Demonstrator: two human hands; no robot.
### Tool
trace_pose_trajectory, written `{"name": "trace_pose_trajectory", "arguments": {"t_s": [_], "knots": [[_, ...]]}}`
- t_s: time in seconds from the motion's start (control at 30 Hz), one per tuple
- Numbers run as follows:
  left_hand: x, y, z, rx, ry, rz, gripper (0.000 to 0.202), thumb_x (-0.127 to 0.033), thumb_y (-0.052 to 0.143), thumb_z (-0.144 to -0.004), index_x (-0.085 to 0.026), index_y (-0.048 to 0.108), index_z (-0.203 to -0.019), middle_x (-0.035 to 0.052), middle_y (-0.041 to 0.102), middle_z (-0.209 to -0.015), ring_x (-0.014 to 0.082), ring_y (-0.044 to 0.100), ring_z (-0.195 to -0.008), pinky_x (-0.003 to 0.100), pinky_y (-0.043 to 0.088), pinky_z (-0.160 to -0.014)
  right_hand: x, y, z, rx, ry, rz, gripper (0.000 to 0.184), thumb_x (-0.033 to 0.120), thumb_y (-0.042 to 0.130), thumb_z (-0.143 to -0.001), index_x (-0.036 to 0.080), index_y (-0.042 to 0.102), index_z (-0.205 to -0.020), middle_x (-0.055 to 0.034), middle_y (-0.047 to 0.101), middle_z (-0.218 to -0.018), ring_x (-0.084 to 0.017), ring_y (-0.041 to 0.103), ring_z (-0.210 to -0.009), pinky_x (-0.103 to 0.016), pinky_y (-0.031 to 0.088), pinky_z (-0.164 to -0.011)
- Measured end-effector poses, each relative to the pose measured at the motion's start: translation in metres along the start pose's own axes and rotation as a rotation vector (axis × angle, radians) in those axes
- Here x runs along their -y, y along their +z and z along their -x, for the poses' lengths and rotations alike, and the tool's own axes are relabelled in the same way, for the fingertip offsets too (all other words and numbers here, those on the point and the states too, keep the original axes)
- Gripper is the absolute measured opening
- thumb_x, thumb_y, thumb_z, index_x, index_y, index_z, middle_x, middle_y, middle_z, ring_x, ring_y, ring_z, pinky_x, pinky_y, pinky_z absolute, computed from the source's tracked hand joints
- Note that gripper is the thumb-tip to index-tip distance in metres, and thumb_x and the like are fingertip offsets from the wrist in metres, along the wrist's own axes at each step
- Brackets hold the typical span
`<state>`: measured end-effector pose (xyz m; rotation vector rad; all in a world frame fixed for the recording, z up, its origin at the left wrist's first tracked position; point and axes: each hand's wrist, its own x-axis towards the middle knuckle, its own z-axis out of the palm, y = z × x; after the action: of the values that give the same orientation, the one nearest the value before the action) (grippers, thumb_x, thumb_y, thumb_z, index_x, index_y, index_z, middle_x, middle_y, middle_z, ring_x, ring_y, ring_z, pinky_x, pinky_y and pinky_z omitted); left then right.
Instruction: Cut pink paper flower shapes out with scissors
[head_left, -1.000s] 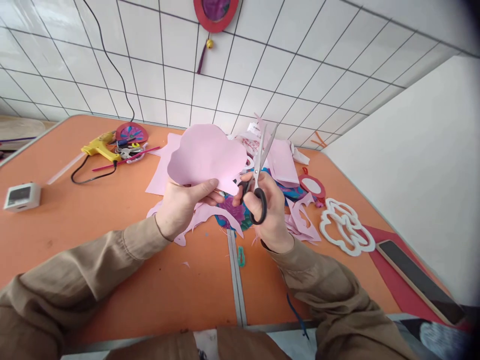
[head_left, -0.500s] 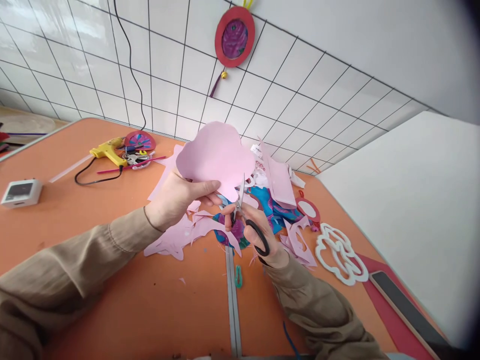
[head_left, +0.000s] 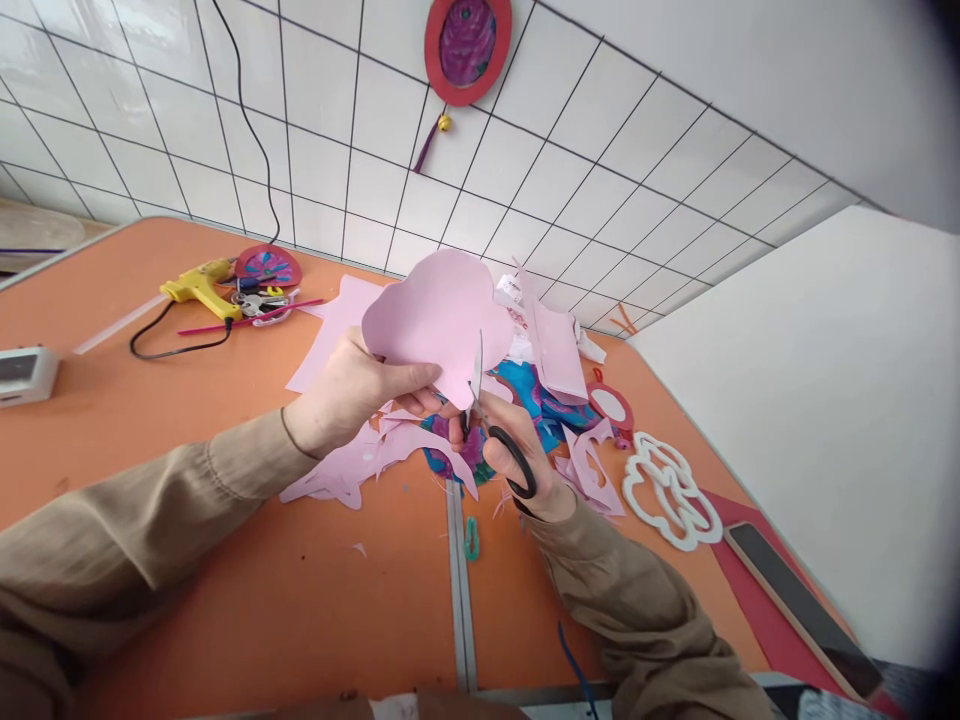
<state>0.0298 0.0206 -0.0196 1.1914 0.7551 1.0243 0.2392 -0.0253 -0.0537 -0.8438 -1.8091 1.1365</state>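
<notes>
A rounded, wavy-edged piece of pink paper [head_left: 439, 305] is pinched along its lower left edge by my left hand [head_left: 360, 385], thumb on top. My right hand [head_left: 529, 455] grips a pair of scissors [head_left: 510, 458] by the black handles. Their metal blades point up and lie at the lower edge of the pink paper, one blade in front of it. Beneath both hands lie pink paper scraps [head_left: 352, 465] and a blue and purple flowered cloth [head_left: 529, 390].
On the orange table [head_left: 337, 610] a yellow glue gun [head_left: 202, 290] lies at the left, near a white box [head_left: 26, 375]. White cloud-shaped outlines [head_left: 660, 490], a phone [head_left: 802, 600] and a red-rimmed oval [head_left: 611, 403] are at the right. A green clip [head_left: 471, 538] lies in front.
The view has shifted slightly, so the table things sit higher and further left. The scissors' blades have moved a little against the paper's lower edge. Both hands keep their hold.
</notes>
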Motion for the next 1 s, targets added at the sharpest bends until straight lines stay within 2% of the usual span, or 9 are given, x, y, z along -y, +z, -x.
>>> {"name": "trace_pose_trajectory", "arguments": {"t_s": [0.33,0.73,1.0], "knots": [[-0.0026,-0.0002,0.0008,0.019,-0.031,-0.049,0.016,-0.024,0.083,-0.071,-0.01,0.074,-0.068,0.0075,0.075,-0.061,0.0162,0.068,-0.052,0.023,0.058,-0.05,0.0026,0.0001,-0.0015,0.002,-0.019,0.028,0.045,0.064,0.061,-0.088,0.019,0.058,-0.086,-0.0015,0.054,-0.075,-0.015,0.049,-0.064,-0.031,0.035,-0.059],[-0.0019,0.0021,0.0016,-0.006,-0.01,-0.037,0.013,-0.022,0.082,-0.071,-0.012,0.074,-0.068,0.0078,0.074,-0.059,0.0188,0.068,-0.051,0.025,0.057,-0.047,0.006,0.0016,-0.0014,-0.034,-0.019,0.031,0.047,0.065,0.063,-0.087,0.018,0.061,-0.088,-0.0023,0.055,-0.073,-0.015,0.049,-0.063,-0.033,0.037,-0.057],[-0.0039,0.0008,0.0017,-0.019,0.004,-0.064,0.017,-0.023,0.082,-0.07,-0.01,0.072,-0.071,0.0101,0.075,-0.062,0.0186,0.068,-0.05,0.028,0.059,-0.05,0.0039,0.0005,-0.0003,-0.005,-0.015,0.038,0.048,0.065,0.06,-0.088,0.018,0.063,-0.095,-0.0033,0.057,-0.075,-0.016,0.05,-0.063,-0.033,0.039,-0.058]]}}
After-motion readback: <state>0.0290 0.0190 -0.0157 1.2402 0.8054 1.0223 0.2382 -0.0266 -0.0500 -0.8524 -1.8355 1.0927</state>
